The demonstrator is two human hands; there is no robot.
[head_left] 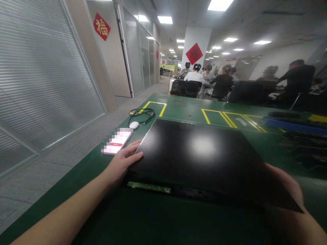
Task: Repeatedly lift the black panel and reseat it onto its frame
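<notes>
Between my two hands is a flat black display panel point(194, 156), its glossy face up and reflecting the ceiling lights. A narrow green circuit board point(149, 187) shows along its near edge. My left hand point(127, 156) grips the panel's left edge, thumb on top and fingers at the side and below. On the opposite side my right hand point(287, 180) is wrapped round the right edge, its fingers mostly hidden by the panel. The panel looks raised and tilted over the green table point(102, 204); whether its far edge touches the table I cannot tell.
Left of the panel lie a phone point(119, 141) with a lit screen, a white mouse-like object point(134, 125) and a coiled black cable point(143, 114). Yellow tape point(214, 110) marks the table. Blurred dark parts point(306, 146) lie at the right. People point(195, 73) sit and stand beyond.
</notes>
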